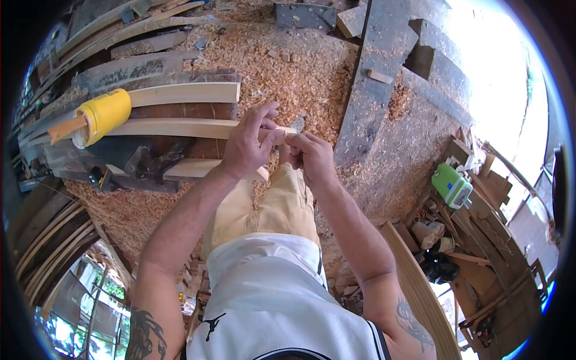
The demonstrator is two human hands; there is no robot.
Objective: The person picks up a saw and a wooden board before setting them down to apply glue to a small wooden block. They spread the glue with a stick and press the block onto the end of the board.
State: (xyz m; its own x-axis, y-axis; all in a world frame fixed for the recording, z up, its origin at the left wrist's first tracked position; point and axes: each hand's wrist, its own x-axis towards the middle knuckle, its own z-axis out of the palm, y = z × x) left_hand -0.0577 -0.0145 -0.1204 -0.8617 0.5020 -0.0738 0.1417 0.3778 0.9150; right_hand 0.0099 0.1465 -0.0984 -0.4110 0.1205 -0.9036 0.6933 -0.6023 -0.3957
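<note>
Across the ground [288, 84] around the worker's legs, wood shavings lie thick, and their amount suggests that a good deal of cutting or planing is done. Beyond, to the right, a long dark board [375, 90] rests with a small block [380, 76] of wood on it. On the left side, three pale wooden strips lie roughly side by side: the upper strip [186, 94], gently curved, the middle strip [180, 128], and the lower strip [192, 168]. Their faces look clean and light, so the rough shaping seems well advanced, as far as one can judge. They lie apart along most of their visible length, and no joint or fastening between them shows; whether any fine finishing is left on them cannot be told. A yellow container [111, 114] lies tipped near the far left end of the strips, with a piece of wood [69, 129] projecting from its mouth.

The middle strip reaches to the hands, which meet at its near end. The left hand [247, 144] is over the strip, its thumb and fingertips drawn in; the right hand [313, 157] has its fingers curled, tips close against the left's. Whether they pinch the strip's end or some small thing between them is too small to tell, so how far this close work has got stays unclear.
</note>
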